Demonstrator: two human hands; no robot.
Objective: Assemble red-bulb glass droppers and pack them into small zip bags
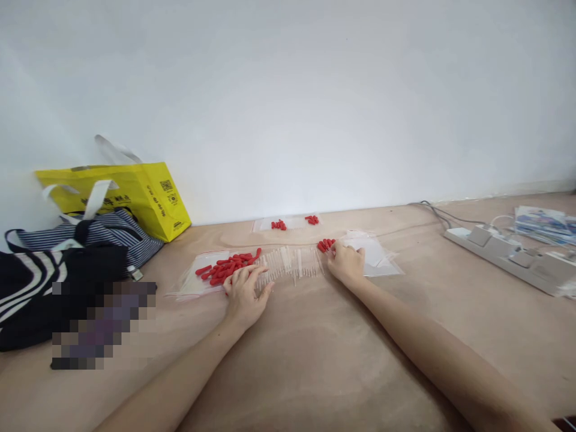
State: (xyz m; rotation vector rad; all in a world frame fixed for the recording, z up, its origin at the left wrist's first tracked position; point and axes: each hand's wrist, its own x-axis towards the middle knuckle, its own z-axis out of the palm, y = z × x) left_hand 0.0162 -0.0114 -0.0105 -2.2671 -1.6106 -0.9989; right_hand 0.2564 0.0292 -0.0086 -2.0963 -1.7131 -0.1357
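My left hand (246, 294) rests with its fingers apart at the right edge of a pile of red pieces (220, 269), which lie on clear plastic bags (186, 284). My right hand (346, 261) has its fingers closed beside a small group of red pieces (324, 245); whatever its fingertips grip is hidden. Between both hands lies a row of thin, pale sticks (292, 262). More clear bags (382, 259) lie flat just right of my right hand. Farther back, another bag (291, 223) bears two small clusters of red pieces.
At the left stand a yellow bag (168, 207), a striped bag (117, 231) and black cloth with white stripes (27, 300), beside a pixelated object. A white power strip (504, 258) with plugs and cables lies right, near printed packets (544, 223). A wall (315, 108) rises behind the table.
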